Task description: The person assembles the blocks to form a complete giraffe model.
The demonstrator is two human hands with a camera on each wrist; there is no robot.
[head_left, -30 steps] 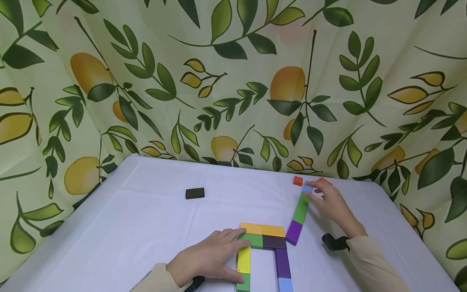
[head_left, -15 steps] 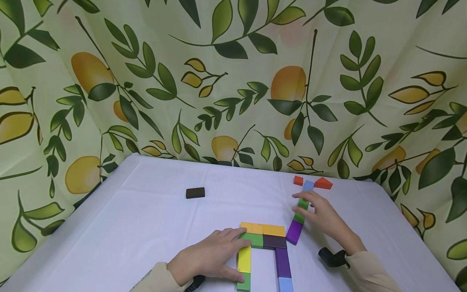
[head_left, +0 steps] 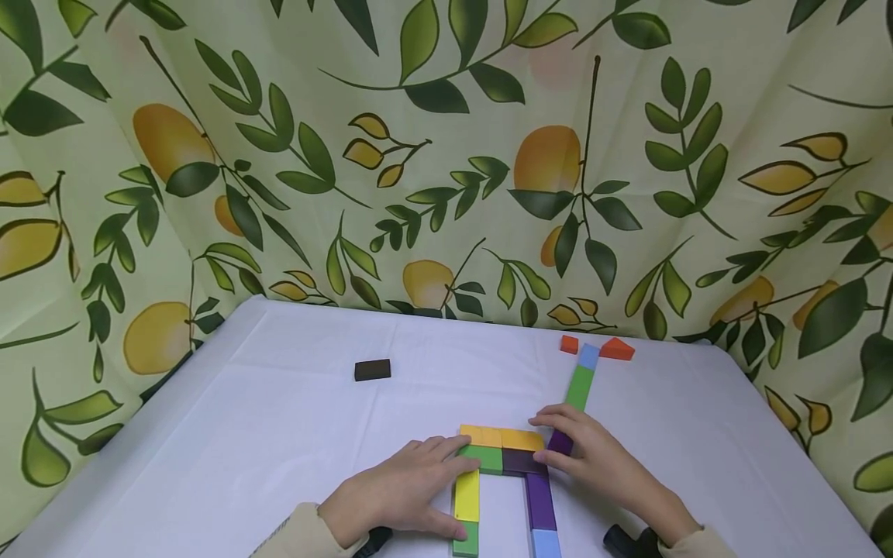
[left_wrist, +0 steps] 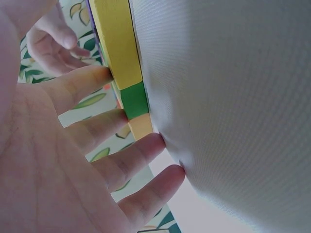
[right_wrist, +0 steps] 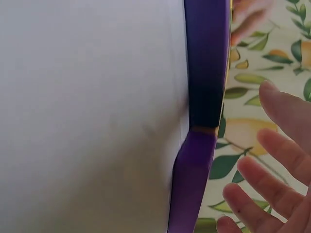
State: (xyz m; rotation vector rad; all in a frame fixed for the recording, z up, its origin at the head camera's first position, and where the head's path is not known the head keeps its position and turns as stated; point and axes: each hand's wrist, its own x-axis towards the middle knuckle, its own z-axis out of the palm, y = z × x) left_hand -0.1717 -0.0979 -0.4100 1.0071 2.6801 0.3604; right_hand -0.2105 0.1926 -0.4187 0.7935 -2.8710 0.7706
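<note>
In the head view my left hand (head_left: 398, 488) rests with relaxed fingers along the left side of a block frame, touching the yellow block (head_left: 467, 502), the upper green block (head_left: 490, 459) and the lower green block (head_left: 470, 547). Two orange blocks (head_left: 522, 440) and a dark block (head_left: 518, 462) make up the frame's top. Down its right side run a purple block (head_left: 540, 504) and a light blue block (head_left: 546, 544). My right hand (head_left: 600, 465) hovers empty at the top right corner, fingers spread, partly covering the slanted purple block (head_left: 559, 442).
From that corner a slanted row goes back through a green block (head_left: 580, 386) to a light blue block (head_left: 589, 356). A small red block (head_left: 569, 344) and a red triangular block (head_left: 617, 349) flank its end. A black block (head_left: 373, 370) lies farther left, on the white cloth.
My right hand has moved from the far end of the slanted row down toward the frame's corner, uncovering the light blue and green blocks. The left hand has stayed in place.
</note>
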